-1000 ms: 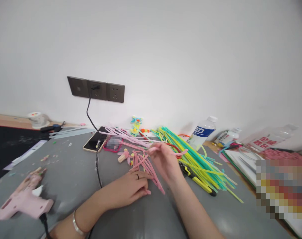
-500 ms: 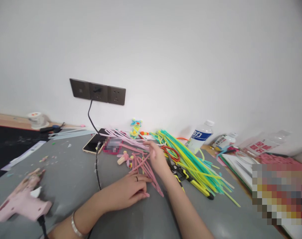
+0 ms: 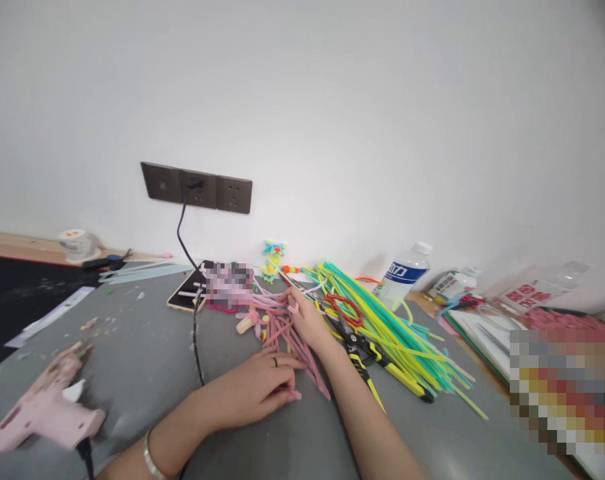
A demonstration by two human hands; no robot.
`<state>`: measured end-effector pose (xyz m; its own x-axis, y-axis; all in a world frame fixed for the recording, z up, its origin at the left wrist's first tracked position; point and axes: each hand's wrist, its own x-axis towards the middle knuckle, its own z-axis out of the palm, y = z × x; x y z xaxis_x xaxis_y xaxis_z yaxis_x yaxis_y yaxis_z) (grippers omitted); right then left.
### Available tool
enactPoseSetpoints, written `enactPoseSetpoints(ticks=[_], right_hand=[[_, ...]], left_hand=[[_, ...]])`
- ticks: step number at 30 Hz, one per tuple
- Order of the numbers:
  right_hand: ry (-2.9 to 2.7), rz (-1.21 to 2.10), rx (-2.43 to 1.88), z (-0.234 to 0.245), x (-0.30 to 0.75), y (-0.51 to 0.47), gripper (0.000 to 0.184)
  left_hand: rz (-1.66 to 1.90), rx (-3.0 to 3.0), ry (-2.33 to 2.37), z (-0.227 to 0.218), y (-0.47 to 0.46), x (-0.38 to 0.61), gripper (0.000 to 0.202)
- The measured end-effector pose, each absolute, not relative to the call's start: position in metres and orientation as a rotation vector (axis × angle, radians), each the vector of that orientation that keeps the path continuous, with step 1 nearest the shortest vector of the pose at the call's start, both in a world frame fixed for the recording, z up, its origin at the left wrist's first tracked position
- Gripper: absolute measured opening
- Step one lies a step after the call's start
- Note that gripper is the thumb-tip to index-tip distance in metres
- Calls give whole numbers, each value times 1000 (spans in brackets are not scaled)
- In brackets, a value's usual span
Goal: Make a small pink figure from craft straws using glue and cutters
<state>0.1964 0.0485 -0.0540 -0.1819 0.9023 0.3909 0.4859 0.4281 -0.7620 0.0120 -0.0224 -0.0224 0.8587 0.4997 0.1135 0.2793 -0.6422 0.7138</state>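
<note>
My right hand (image 3: 308,321) has its fingers curled round the near end of a bundle of lilac pipe cleaners (image 3: 268,301). Under and in front of it lie shorter dusty-pink pipe cleaners (image 3: 307,363), some crossing each other. My left hand (image 3: 255,385), with a dark ring, rests low on the grey table, its fingers stretched out against the pink stems. A small pink and cream figure (image 3: 246,322) lies just beyond it. To the right of my right hand are pliers (image 3: 355,341) with yellow-black handles.
Green and yellow pipe cleaners (image 3: 382,320) spread along the right, near a bottle (image 3: 405,273). A pink glue gun (image 3: 47,410) lies at left. A black cable (image 3: 194,333) runs from the wall sockets (image 3: 197,188) past a phone (image 3: 182,293).
My right hand has moved slightly left and down. The lilac bundle has shifted with it, its far ends now reaching across the phone. My left hand stays almost still.
</note>
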Motion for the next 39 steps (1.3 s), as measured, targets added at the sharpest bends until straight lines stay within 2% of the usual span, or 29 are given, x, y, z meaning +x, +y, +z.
enactPoseSetpoints(ticks=[7, 11, 16, 18, 23, 26, 30, 39], right_hand=[[-1655, 595, -1136, -48, 194, 44, 35], [-1451, 524, -1106, -37, 195, 36, 45], [-1268, 828, -1017, -29, 203, 28, 53], [-1238, 982, -944, -26, 202, 26, 49], [-1295, 1251, -905, -12, 188, 13, 25], [-1324, 1328, -895, -5, 182, 7, 23], [-1317, 1289, -919, -3, 177, 5, 25], [-1414, 1177, -963, -3, 173, 4, 16]], left_hand=[[472, 2201, 584, -20, -23, 10, 15], [676, 2122, 669, -16, -17, 9, 21], [893, 1789, 962, -19, -3, 6, 24], [933, 1637, 972, -23, 0, 4, 25], [1042, 1548, 973, -25, 2, 3, 24], [1116, 1533, 983, -24, 3, 3, 21], [1191, 1484, 1000, -23, 6, 2, 17], [1207, 1495, 985, -21, 4, 2, 14]])
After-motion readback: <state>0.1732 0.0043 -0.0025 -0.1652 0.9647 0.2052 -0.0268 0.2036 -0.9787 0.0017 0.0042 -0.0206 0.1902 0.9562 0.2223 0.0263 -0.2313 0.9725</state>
